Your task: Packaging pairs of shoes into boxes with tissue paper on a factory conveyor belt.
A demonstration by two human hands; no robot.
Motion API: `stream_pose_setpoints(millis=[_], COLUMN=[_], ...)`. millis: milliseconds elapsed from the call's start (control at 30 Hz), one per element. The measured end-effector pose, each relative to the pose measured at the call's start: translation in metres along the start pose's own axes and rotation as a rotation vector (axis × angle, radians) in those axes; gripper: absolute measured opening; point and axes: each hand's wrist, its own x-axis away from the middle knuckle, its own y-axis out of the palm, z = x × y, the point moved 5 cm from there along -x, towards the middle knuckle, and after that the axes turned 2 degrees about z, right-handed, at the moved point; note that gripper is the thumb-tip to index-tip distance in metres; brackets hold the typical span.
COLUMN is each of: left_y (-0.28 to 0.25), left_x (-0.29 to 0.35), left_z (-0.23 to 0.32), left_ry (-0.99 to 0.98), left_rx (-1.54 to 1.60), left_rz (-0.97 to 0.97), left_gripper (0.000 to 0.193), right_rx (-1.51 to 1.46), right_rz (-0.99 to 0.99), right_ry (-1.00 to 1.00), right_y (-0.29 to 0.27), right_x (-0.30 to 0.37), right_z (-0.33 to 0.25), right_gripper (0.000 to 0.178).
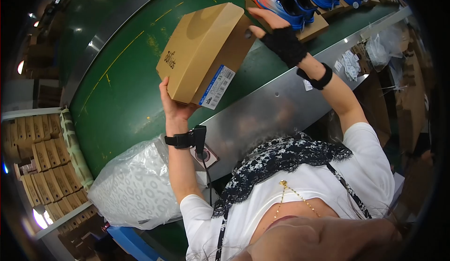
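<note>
A closed brown cardboard shoebox (199, 50) with a white and blue label (217, 86) on its side is held tilted over the green conveyor belt. My left hand (177, 105) grips its near left corner, thumb up along the side and the other fingers partly hidden beneath. At the box's right end, beside a small round hole, is my right hand (273, 26) in a black fingerless glove. Its thumb and fingers are apart; whether they touch the cardboard is hard to tell. Behind that hand, orange and blue sports shoes (286, 4) rest on open boxes.
A metal edge (262, 113) runs along the near side of the belt. A clear plastic bag (136, 186) stands at its near left. Stacked shoeboxes (51, 155) fill shelves at far left. Small white paper slips (349, 64) lie on the metal at right, near crumpled plastic (384, 47).
</note>
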Motion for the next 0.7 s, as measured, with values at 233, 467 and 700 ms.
stream_pose_setpoints(millis=[233,467,700], left_y=[0.016,0.024,0.034], left_x=[0.051,0.088,0.106], left_z=[0.023,0.015,-0.003], left_ry=[0.084,0.195,0.259], left_rx=[-0.011,0.030,0.057], left_rz=[0.000,0.100,0.140], left_gripper=[0.062,0.061,0.061], right_rx=[0.400,0.797,0.486], right_rz=[-0.252,-0.489,-0.399], right_ry=[0.100,0.224,0.297], right_y=[-0.013,-0.053,-0.092], right_x=[0.128,0.246,0.263], right_z=[0.107,0.153,0.192], right_gripper=[0.029,0.038,0.023])
